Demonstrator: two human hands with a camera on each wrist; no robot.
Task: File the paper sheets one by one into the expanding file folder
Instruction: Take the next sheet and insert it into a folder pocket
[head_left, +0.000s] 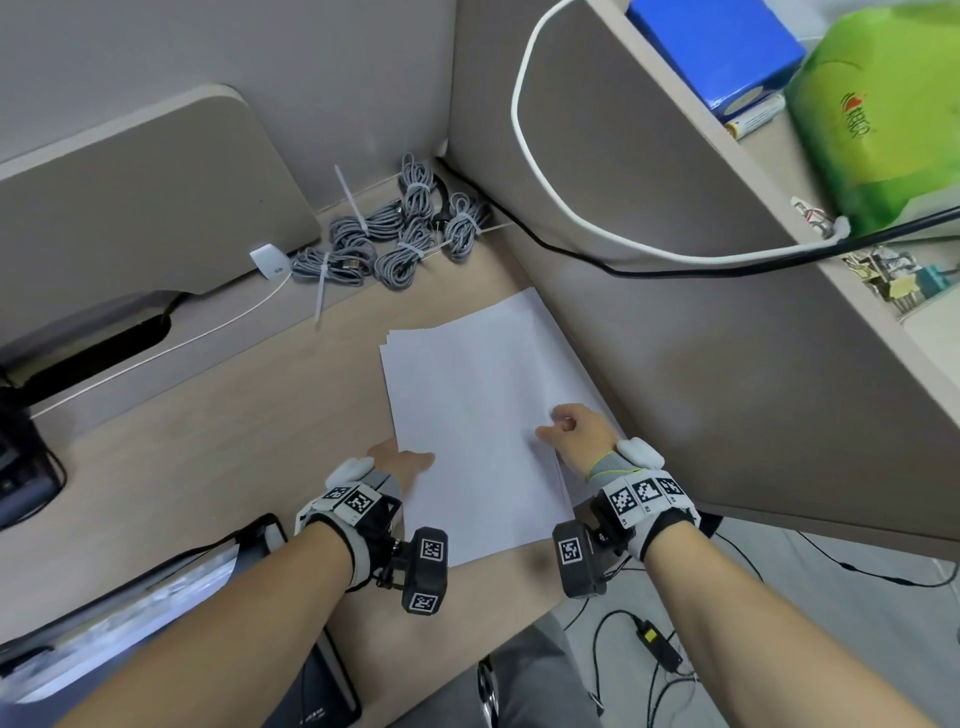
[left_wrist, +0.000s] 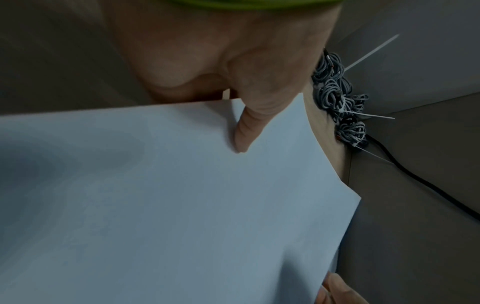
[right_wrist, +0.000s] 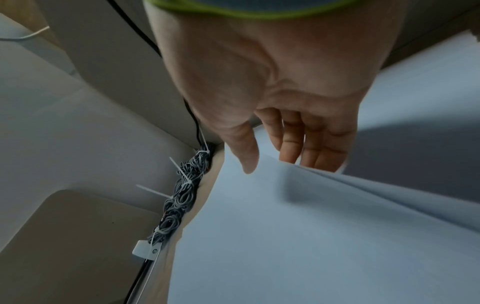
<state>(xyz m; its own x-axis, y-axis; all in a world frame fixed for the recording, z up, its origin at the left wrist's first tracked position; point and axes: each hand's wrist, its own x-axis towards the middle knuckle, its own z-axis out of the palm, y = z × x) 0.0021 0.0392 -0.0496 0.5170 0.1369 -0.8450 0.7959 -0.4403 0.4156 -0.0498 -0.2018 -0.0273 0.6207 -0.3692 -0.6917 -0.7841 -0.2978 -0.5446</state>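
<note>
A stack of white paper sheets (head_left: 478, 405) lies on the wooden desk (head_left: 234, 441) in the head view. My left hand (head_left: 400, 460) holds the top sheet at its left edge. In the left wrist view its thumb (left_wrist: 244, 131) presses on the sheet (left_wrist: 182, 205) and the fingers are hidden beneath. My right hand (head_left: 576, 431) grips the right edge. Its thumb (right_wrist: 246, 152) lies on the raised sheet (right_wrist: 285, 236), with the fingers (right_wrist: 311, 144) behind that edge. The black expanding file folder (head_left: 130, 613) lies at the lower left, partly under my left forearm.
Tied bundles of grey cable (head_left: 395, 234) sit in the desk's far corner. A beige partition (head_left: 727, 364) rises just right of the paper, with white and black cables hanging on it. Above it a shelf holds a blue box (head_left: 717, 47) and a green bag (head_left: 883, 114).
</note>
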